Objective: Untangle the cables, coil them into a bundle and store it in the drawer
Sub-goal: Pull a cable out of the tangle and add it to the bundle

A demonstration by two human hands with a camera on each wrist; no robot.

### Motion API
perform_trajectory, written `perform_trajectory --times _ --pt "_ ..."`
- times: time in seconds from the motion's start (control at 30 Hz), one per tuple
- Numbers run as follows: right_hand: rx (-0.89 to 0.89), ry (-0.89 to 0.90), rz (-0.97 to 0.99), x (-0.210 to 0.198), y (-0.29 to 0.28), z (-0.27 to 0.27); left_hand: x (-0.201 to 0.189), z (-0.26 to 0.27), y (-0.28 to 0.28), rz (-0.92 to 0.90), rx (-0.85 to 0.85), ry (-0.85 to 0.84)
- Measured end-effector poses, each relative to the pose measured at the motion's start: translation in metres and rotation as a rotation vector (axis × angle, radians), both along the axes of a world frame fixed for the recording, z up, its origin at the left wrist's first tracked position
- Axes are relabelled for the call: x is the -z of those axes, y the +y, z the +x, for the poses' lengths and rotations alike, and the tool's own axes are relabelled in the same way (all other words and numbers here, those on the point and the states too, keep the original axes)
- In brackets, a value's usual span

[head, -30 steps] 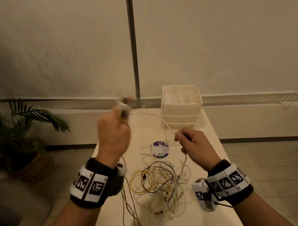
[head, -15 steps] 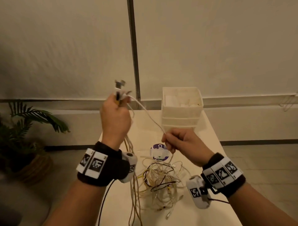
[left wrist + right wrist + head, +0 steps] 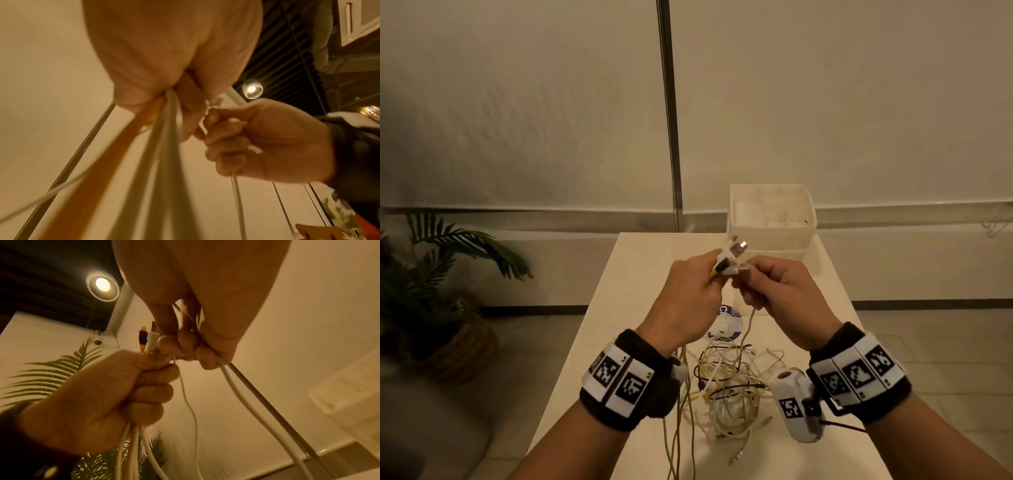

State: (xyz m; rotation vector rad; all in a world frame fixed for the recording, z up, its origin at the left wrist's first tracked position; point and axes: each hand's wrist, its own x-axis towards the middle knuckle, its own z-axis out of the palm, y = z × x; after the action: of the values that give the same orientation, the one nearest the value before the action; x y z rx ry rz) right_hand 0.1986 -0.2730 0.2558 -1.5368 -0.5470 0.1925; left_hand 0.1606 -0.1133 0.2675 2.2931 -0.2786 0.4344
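A tangle of white, yellow and black cables (image 3: 729,387) lies on the near part of the table. My left hand (image 3: 688,294) is raised above it and grips a bunch of cable ends (image 3: 732,255), their plugs sticking up past the fist. Several strands (image 3: 160,146) hang down from that fist. My right hand (image 3: 780,291) is right beside the left and pinches a white cable (image 3: 236,386) near its plug. The two hands touch at the fingertips. The white drawer unit (image 3: 772,219) stands at the table's far end, its top drawer open.
The pale table (image 3: 626,281) is narrow and has floor on both sides. A round purple-and-white disc (image 3: 726,325) lies just beyond the tangle. A potted palm (image 3: 441,274) stands on the floor to the left. A wall closes off the far side.
My left hand came down from its raised position and moved right. My right hand slid up along the white cable to its end, and both hands now meet above the table.
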Motion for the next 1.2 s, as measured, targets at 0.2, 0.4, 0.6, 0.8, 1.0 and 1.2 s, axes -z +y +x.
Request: perform_trajectory --times 0.2,0.4,0.6,0.8,1.0,1.2 --pt "-0.073 0.061 0.036 -0.001 0.0 -0.001 -0.014 0.003 0.002 -0.105 -0.17 -0.111" --pt "-0.092 0.088 -0.103 0.036 0.003 0.003 -0.039 0.026 0.045 -0.736 -0.493 -0.121" --pt "0.04 0.091 -0.055 0.035 0.003 -0.001 -0.027 0.007 0.037 -0.385 -0.395 -0.17" --pt "-0.024 0.071 0.002 0.002 0.003 0.0 0.004 -0.011 -0.01 -0.181 0.042 -0.029" --pt "-0.081 0.252 0.113 0.0 -0.001 -0.017 -0.004 -0.004 -0.005 -0.099 -0.052 -0.015" --pt "-0.182 0.366 0.2 0.031 -0.022 -0.045 -0.018 0.005 0.02 -0.317 -0.256 -0.075"
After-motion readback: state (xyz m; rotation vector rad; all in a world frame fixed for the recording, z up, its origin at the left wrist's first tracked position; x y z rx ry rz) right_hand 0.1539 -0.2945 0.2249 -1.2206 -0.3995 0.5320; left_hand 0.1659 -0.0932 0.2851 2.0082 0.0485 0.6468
